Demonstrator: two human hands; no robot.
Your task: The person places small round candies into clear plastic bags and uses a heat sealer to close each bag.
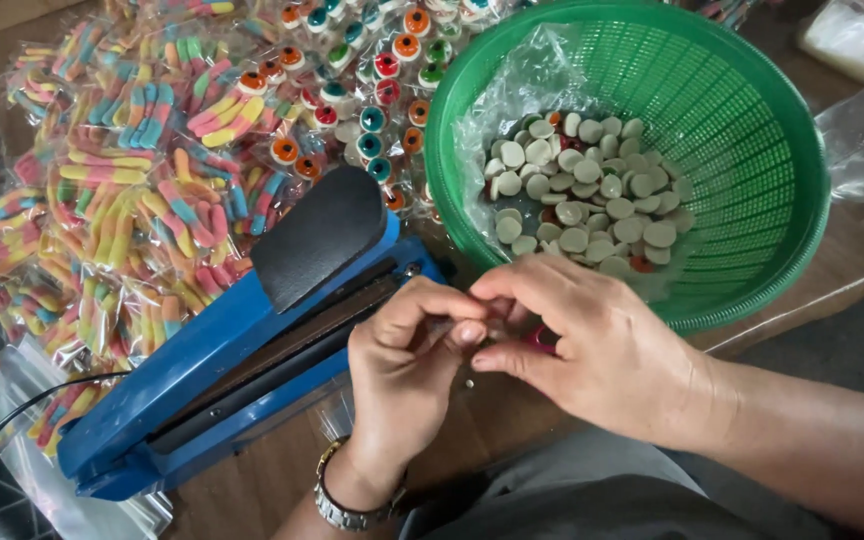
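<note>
Two hands meet right in front of the blue impulse sealer. Left hand and right hand are both pinched nearly shut, fingertips touching, around something tiny: I can make out a bit of clear film and a red candy piece tucked under the right fingers, but exactly how it's gripped is hidden.

Risk as I see it: that film is slick and crinkly, so a loose pinch could let the piece slide out onto the wooden table. One small speck already lies just below the fingers. The sealer's jaw is also right beside the left knuckles, so a careless lean could catch skin.

Textures: the green plastic basket is a slotted mesh bowl, lined with a glossy bag of smooth, flat, pale round candies. Behind the sealer sit shiny packets of sugary striped gummy worms and glossy eyeball-shaped gummies.
</note>
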